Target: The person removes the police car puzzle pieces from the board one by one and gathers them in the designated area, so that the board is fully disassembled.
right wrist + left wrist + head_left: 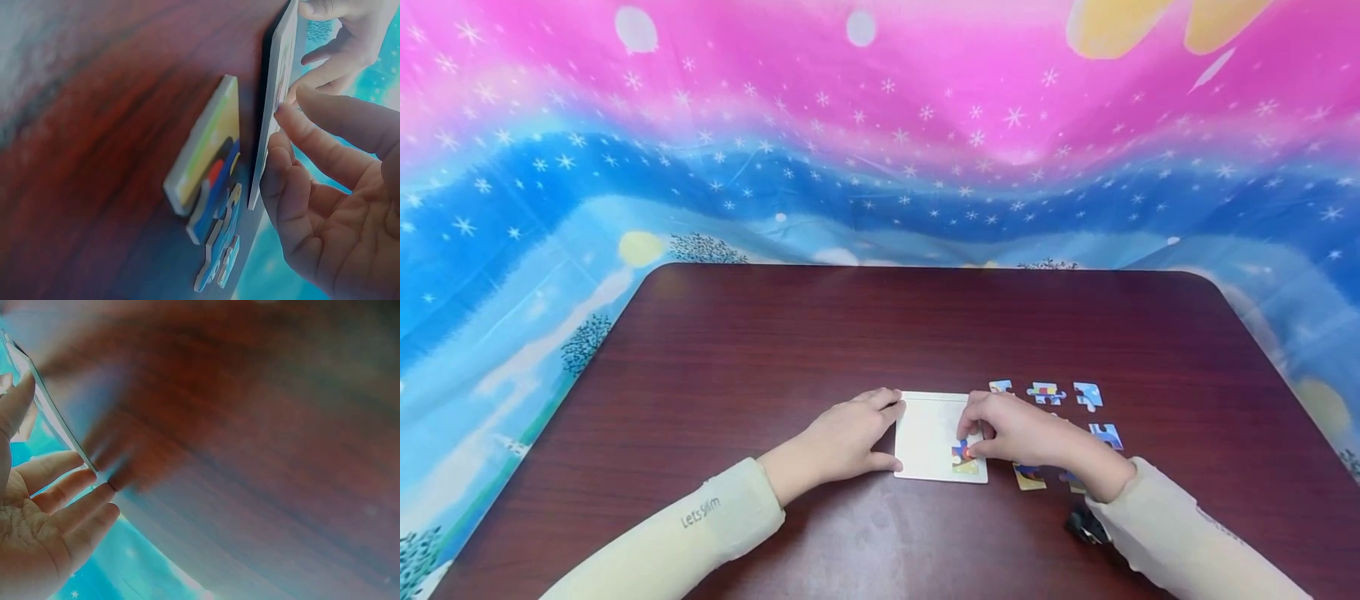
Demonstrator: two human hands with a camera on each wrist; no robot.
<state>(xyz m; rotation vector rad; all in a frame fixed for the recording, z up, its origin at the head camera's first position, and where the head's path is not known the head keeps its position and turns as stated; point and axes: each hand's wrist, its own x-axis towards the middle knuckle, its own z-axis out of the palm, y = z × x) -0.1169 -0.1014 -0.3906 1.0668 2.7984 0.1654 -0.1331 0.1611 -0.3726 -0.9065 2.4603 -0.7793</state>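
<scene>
In the head view a square white puzzle board (925, 437) lies on the table. My left hand (850, 435) steadies its left edge, thumb at the near corner and fingers at the far one; in the left wrist view those fingers (90, 528) look nearly straight. Over the right side of the board, my right hand (1018, 429) pinches a colourful jigsaw piece (961, 454) between thumb and forefinger, low in the near right corner. The other fingers are curled in, as the right wrist view of that hand (340, 181) shows. The fingertips partly cover the piece.
Several loose jigsaw pieces (1087, 396) lie right of the board, some under the right hand and forearm. A small black object (1086, 527) sits by the right sleeve. The dark red table (820, 333) meets a pink and blue patterned cloth (880, 192) behind.
</scene>
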